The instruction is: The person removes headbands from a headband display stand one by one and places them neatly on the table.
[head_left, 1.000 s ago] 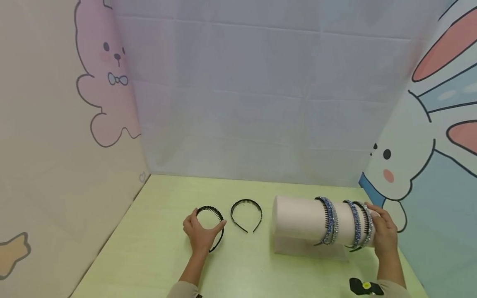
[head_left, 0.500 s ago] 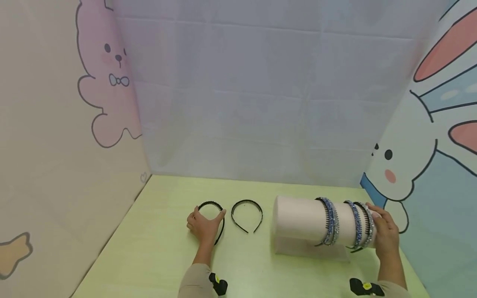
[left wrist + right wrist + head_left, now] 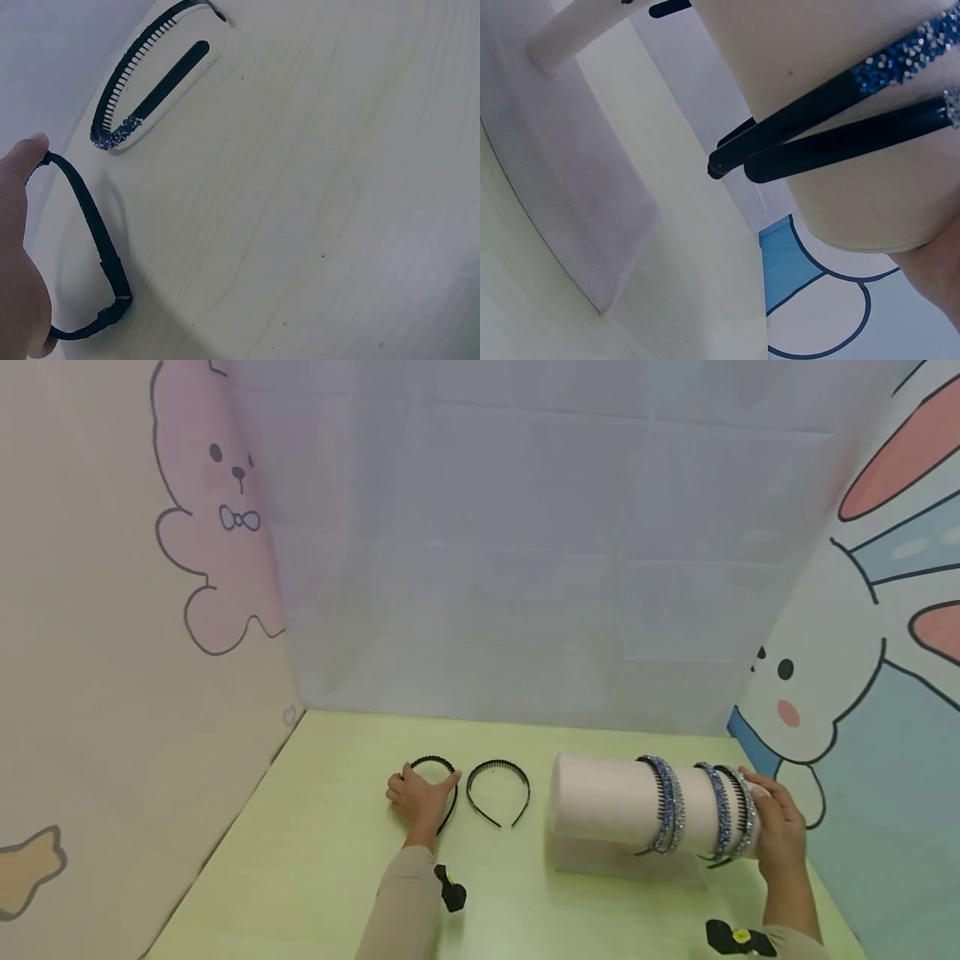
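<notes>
Your right hand (image 3: 782, 837) grips one end of the white cylinder (image 3: 603, 797); glittery headbands (image 3: 663, 810) sit around it, just left of that hand. Your left hand (image 3: 422, 797) holds a black headband (image 3: 93, 220) between thumb and fingers. Loose headband (image 3: 171, 81) on the desk (image 3: 300, 877), just right of it. Pale sheet (image 3: 480, 568) beyond both hands.

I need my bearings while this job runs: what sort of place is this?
Probably a small screened-off booth for tabletop work: a pale green table, a plain pale backdrop behind it, and cartoon-printed side walls.
</notes>
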{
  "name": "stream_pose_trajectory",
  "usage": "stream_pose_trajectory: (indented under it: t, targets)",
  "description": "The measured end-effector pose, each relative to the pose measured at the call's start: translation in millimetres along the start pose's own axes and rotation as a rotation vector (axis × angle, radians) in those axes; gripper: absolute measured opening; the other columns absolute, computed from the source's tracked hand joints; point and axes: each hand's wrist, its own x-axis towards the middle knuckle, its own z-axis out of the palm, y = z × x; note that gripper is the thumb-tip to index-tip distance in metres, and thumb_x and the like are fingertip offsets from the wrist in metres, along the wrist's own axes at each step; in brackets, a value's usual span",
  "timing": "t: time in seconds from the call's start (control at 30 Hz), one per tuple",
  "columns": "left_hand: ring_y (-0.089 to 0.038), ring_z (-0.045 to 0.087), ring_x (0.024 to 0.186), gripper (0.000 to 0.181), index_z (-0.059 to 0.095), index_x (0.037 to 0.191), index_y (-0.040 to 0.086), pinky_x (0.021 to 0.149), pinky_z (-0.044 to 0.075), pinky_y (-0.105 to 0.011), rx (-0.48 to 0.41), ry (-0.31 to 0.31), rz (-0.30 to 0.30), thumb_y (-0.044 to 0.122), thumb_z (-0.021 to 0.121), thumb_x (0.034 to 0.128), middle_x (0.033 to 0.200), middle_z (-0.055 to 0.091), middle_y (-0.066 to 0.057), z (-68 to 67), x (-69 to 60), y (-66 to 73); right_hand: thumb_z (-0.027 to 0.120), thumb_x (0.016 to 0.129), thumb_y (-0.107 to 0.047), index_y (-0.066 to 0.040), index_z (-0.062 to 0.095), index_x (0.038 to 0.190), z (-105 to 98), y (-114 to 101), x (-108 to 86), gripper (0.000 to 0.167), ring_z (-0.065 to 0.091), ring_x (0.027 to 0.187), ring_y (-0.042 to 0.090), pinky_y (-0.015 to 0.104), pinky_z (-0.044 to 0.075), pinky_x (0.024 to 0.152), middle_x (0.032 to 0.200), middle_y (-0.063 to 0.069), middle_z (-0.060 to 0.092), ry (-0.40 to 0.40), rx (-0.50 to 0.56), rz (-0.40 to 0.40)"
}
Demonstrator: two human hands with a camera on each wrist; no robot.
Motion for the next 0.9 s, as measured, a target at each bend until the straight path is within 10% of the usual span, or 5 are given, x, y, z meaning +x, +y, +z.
stream_pose_trajectory:
  t: [0.57,0.9]
  targets:
    - [-0.043,0.031,0.102,0.079,0.045,0.107,-0.006,0.086,0.028,-0.055,0.18,-0.089,-0.036,0.046,0.083,0.0619,0.107,0.035,-0.028,7.5,1.0,0.8,0.05,0.096,-0.018,-0.006,0.063,0.118,-1.7,1.1,-0.5,0.028,0.05,0.105,0.007,0.012,0.038,0.079,0.109,-0.015,0.062,-0.009,-0.026,0.025]
    - [-0.045,0.028,0.106,0.089,0.039,0.119,-0.008,0.088,0.027,-0.055,0.192,-0.18,-0.031,0.046,0.082,0.0627,0.116,0.031,-0.031,9.4,-0.3,1.0,0.05,0.096,-0.017,-0.005,0.063,0.117,-2.6,-1.8,0.5,0.027,0.05,0.105,0.006,0.012,0.037,0.08,0.109,-0.016,0.062,-0.013,-0.025,-0.007]
